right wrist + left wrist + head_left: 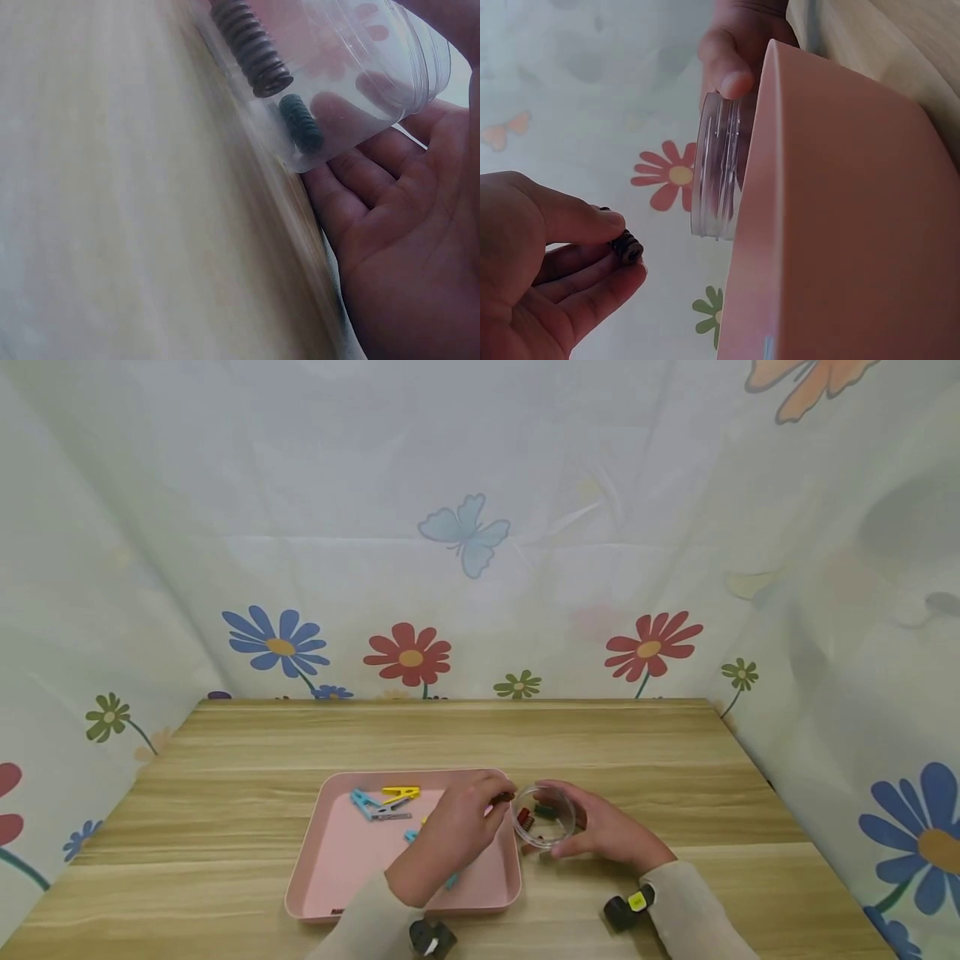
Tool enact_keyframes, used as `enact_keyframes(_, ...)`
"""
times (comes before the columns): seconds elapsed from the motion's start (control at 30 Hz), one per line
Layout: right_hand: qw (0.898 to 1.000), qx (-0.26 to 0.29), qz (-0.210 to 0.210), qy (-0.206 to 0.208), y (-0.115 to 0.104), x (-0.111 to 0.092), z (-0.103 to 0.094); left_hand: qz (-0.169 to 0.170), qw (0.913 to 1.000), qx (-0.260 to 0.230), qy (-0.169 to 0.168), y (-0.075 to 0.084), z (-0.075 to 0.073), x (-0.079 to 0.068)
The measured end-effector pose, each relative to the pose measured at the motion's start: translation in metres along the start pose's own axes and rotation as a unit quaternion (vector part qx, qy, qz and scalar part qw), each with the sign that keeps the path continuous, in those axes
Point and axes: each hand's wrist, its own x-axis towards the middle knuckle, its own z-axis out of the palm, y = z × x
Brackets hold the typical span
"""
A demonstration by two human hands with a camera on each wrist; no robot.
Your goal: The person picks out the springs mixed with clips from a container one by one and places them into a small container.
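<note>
My left hand (pixel 456 828) is over the right side of the pink tray (pixel 318 868), pinching a small dark coil spring (pixel 627 247) between thumb and fingers. The spring is close to the mouth of a clear plastic jar (pixel 716 172). My right hand (pixel 611 832) grips that jar from the right, fingers curled round its wall, just beside the tray. Inside the jar lie a green spring (pixel 301 124) and a larger spring (pixel 251 49), which looks red in the head view.
On the tray are clothespins: a blue one (pixel 364 804), a yellow one (pixel 401 792) and a grey one (pixel 392 812), with more partly hidden under my left arm. The wooden table (pixel 637 743) ends at a flower-printed curtain (pixel 525 610).
</note>
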Motion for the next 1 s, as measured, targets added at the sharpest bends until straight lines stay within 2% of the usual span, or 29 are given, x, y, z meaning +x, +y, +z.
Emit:
enact_keyframes(0.47,1.000,0.007,-0.007,0.000,0.0005,0.0001,0.0002,-0.011,0.9999,-0.003,-0.008,0.0032,0.0032,0.0024)
enact_keyframes(1.0,1.000,-0.004,-0.018,0.002,-0.0040,-0.0022,0.0002,-0.005,0.9999,0.005,-0.016,0.0034,0.0090,0.0054)
